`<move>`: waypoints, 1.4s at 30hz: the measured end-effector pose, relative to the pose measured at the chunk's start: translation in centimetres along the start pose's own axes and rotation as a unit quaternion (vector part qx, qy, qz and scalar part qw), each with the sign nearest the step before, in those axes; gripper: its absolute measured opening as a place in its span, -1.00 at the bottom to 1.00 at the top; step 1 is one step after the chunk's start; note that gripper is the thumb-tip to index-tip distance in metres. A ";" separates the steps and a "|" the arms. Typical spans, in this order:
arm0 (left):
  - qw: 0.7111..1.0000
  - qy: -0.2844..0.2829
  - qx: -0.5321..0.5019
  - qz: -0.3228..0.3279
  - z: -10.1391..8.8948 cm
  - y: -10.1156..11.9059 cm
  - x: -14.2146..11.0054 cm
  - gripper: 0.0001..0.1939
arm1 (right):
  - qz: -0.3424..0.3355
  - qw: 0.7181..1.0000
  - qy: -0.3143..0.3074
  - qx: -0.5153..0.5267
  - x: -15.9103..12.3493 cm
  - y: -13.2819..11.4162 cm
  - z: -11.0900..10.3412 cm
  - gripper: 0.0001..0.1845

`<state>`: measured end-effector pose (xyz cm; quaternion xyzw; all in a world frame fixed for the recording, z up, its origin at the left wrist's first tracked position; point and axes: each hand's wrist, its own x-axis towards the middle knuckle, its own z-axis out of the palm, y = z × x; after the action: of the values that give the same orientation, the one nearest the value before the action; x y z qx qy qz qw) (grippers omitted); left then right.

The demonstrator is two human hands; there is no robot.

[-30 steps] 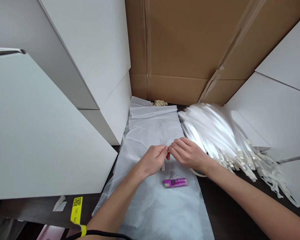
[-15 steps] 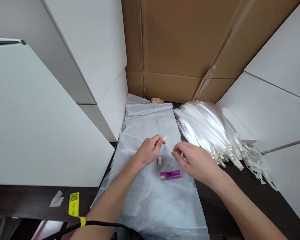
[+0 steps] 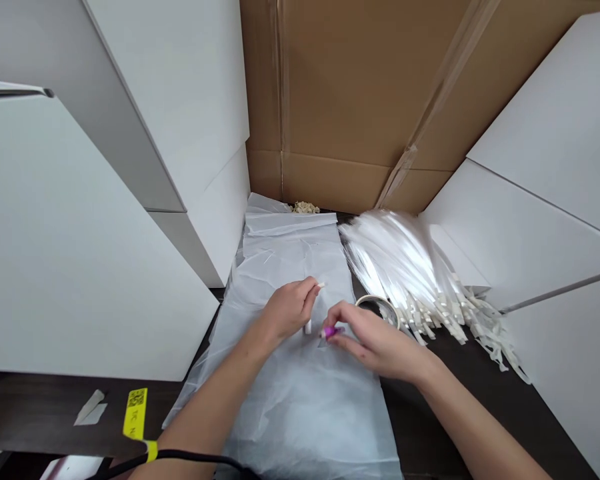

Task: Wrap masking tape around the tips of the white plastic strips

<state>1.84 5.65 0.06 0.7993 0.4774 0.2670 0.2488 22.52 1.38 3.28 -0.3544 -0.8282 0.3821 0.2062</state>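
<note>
My left hand (image 3: pixel 291 308) pinches a small off-white taped end (image 3: pixel 321 285) that pokes out past the fingertips; the rest of it is hidden or too fine to make out. Just below that hand, a short white piece (image 3: pixel 308 327) lies on the translucent plastic sheet (image 3: pixel 300 400). To the right, my right hand (image 3: pixel 367 335) is closed around a purple lighter (image 3: pixel 331 331), its metal end pointing left toward my left hand. Behind my right hand rests a roll of tape (image 3: pixel 380 301), partly covered by it.
A fanned bundle of clear strands (image 3: pixel 395 257) with taped ends lies to the right on the dark table (image 3: pixel 420 413). White boxes (image 3: pixel 545 220) and a cardboard panel (image 3: pixel 350 100) enclose the space. A black cable (image 3: pixel 195 456) with a yellow tag crosses the lower left.
My right hand has picked up the purple lighter from the sheet and moved slightly left. The tape roll has come into sight. My left hand keeps its pinch, and the view has shifted slightly.
</note>
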 end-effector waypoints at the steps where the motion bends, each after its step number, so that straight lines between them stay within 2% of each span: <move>1: 1.000 0.005 0.013 0.005 0.0 0.0 0.0 -0.70 | 0.006 0.997 0.034 0.074 0.3 0.6 -0.2 -0.89; 3: 0.999 0.013 0.035 0.017 -0.1 -0.1 0.0 -0.69 | 0.003 0.970 0.124 0.211 1.2 1.9 -0.2 -0.81; 5: 0.998 0.025 0.053 0.027 -0.3 0.0 0.1 -0.68 | 0.008 0.932 0.200 0.302 2.2 3.1 0.2 -0.73; 7: 0.997 0.041 0.063 0.032 -0.7 0.4 0.1 -0.68 | 0.024 0.907 0.236 0.347 2.9 3.7 0.9 -0.67; 8: 0.996 0.047 0.065 0.031 -0.9 0.6 0.1 -0.69 | 0.030 0.904 0.240 0.353 3.1 3.9 1.1 -0.65; 13: 0.998 0.024 0.056 0.034 -3.0 2.8 1.0 -0.71 | 0.044 0.933 0.221 0.280 2.9 3.3 1.7 -0.52; 18: 0.995 -0.002 0.090 0.049 -4.5 4.6 2.4 -0.71 | 0.028 0.928 0.230 0.291 2.8 3.4 2.0 -0.52; 24: 0.996 -0.018 0.074 0.048 -4.1 4.4 2.7 -0.70 | 0.047 0.904 0.257 0.339 3.5 4.6 2.5 -0.60; 29: 0.996 -0.040 0.075 0.031 -3.6 4.0 2.4 -0.70 | 0.054 0.912 0.256 0.316 3.8 4.8 2.7 -0.66; 42: 0.996 -0.036 0.073 0.021 -3.5 3.8 2.0 -0.71 | 0.062 0.926 0.253 0.272 3.7 5.0 2.8 -0.63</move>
<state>2.68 6.39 5.48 0.8342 0.4698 0.2074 0.2012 20.52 5.07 -2.10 -0.4202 -0.5894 0.5023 0.4731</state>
